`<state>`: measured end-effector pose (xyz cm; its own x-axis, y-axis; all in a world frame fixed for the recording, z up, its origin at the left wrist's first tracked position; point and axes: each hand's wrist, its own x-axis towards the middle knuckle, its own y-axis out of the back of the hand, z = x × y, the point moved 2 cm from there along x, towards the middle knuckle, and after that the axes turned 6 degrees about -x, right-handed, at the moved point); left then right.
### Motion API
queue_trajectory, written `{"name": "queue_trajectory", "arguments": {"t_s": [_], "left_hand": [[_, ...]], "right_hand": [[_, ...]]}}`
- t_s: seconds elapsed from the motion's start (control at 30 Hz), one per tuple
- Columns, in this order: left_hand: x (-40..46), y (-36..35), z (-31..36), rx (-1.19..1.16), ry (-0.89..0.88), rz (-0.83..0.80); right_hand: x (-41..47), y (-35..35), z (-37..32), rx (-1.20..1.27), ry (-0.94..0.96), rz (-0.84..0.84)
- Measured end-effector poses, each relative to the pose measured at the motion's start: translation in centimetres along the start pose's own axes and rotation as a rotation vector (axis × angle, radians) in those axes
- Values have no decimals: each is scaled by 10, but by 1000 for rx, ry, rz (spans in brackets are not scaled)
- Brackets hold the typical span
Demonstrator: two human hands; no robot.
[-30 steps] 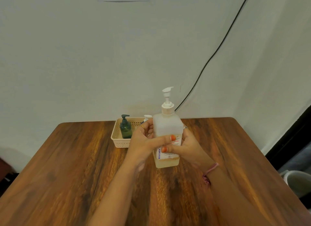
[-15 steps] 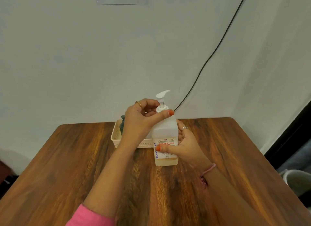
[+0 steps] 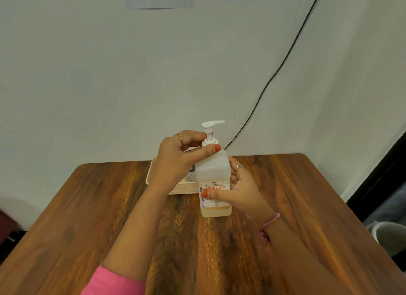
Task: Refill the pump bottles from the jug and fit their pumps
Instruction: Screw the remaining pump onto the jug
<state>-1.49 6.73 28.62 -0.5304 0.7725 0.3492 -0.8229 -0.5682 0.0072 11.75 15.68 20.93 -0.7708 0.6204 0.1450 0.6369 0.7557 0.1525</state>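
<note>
A square translucent pump bottle with a red and blue label stands upright on the wooden table. A little pale liquid lies at its bottom. Its white pump sits on the neck, spout pointing right. My left hand grips the pump's collar from the left with thumb and fingers. My right hand holds the bottle's body from the right, thumb across the label.
A cream plastic basket sits behind the bottle near the wall, mostly hidden by my left hand. A black cable runs down the wall. A white bin stands on the floor to the right.
My left hand rose from the bottle's side to the pump collar. The pump spout turned from pointing away to pointing right. The bottle moved slightly farther from me.
</note>
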Motion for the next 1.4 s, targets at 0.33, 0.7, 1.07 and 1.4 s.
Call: {"name": "queue_trajectory", "arguments": {"t_s": [0.33,0.7,1.07,1.4], "left_hand": [[-3,-4,-9,41,18,-28],[-5,-8,-5,30,51,-118],[-8,-10,-13,47,86,-198],[-5,-9,-17,12,50,-101]], "right_hand": [[1,0,4,-24,5,-3],[4,-1,10,-3,8,-33],[5,4,14,26,4,-24],[8,11,12,33,16,-32]]}}
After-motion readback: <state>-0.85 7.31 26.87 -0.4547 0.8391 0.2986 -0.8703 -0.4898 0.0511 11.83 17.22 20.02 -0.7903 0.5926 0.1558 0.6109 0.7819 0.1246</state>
